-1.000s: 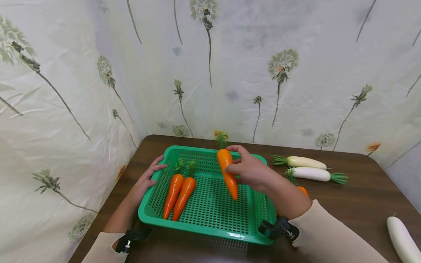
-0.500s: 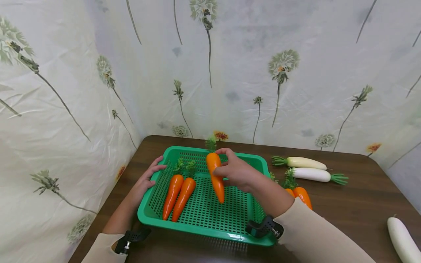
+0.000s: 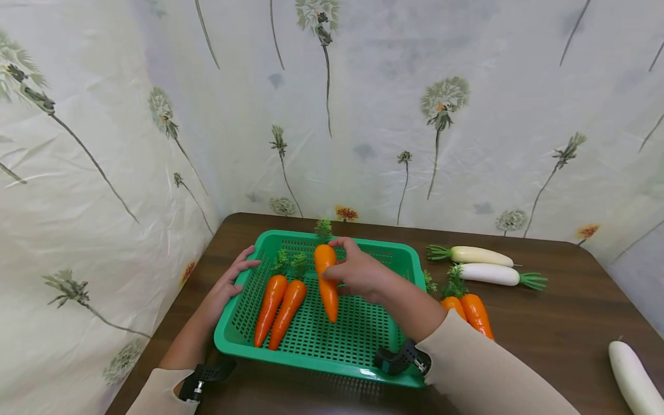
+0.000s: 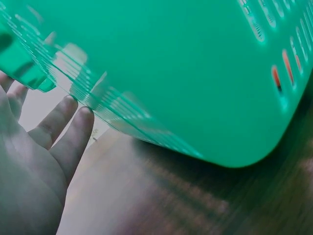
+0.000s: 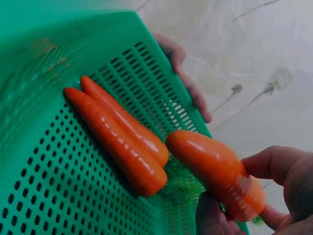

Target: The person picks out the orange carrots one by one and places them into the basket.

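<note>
My right hand grips an orange carrot with a green leafy top, thumb on one side and fingers on the other. The carrot is over the green basket, its tip pointing toward me. To its left, two more carrots lie side by side on the basket's perforated floor. My left hand rests along the basket's left side, fingers spread at the rim. In the left wrist view its straight fingertips touch the outside of the basket wall.
Right of the basket, more carrots lie on the dark wooden table, partly behind the right forearm. Behind them are a cream radish and a white radish. Another white radish lies at the far right. A flowered curtain hangs behind.
My right hand has carried the carrot leftward and slightly lower over the basket, toward the two lying there. The carrots on the table have come into view. The left hand stays at the rim.
</note>
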`<move>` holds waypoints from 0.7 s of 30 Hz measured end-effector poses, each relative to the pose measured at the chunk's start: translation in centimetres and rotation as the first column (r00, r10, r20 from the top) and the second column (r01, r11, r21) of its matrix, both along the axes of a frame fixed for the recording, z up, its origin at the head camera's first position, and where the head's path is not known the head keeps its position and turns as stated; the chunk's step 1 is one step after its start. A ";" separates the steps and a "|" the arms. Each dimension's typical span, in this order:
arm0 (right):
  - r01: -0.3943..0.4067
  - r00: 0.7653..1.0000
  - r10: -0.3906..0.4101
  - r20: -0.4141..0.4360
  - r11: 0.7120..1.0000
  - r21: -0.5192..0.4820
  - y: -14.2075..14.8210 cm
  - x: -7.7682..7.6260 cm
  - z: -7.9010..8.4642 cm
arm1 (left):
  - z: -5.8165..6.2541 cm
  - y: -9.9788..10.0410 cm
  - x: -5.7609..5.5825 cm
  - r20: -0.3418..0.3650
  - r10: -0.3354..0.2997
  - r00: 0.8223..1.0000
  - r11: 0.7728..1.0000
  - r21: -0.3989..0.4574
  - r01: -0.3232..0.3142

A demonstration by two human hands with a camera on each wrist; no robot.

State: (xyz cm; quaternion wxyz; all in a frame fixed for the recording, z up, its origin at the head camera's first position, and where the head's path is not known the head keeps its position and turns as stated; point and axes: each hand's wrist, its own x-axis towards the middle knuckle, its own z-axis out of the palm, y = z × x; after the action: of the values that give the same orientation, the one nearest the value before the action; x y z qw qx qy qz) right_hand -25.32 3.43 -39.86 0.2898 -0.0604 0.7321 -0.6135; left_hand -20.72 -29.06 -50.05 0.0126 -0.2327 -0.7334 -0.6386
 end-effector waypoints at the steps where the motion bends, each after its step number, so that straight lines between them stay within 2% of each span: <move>1: -0.001 1.000 0.001 0.001 1.000 0.004 -0.1 0.0 0.0 | 0.0 0.0 0.0 -0.008 -0.006 1.000 1.000 0.005 0.006; 7: -0.009 1.000 0.010 -0.011 0.999 0.034 -0.6 0.2 -0.4 | -0.1 0.2 -0.1 -0.045 -0.026 0.999 0.999 0.022 0.027; 14: -0.034 0.999 0.032 0.034 0.998 0.055 -0.9 -0.2 -1.5 | -0.2 0.0 -0.2 -0.053 -0.024 0.998 0.999 0.029 0.026; 21: -0.053 0.998 0.050 0.036 0.996 0.073 -0.7 -0.3 -1.9 | -0.6 0.0 -0.4 -0.053 -0.037 0.998 0.998 0.046 0.039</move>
State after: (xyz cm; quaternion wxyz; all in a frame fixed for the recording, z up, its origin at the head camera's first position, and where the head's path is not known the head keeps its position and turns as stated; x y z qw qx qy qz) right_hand -25.61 2.76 -41.77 0.3200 -0.0580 0.7474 -0.5793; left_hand -21.12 -29.09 -50.64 0.0251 -0.2628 -0.7131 -0.6495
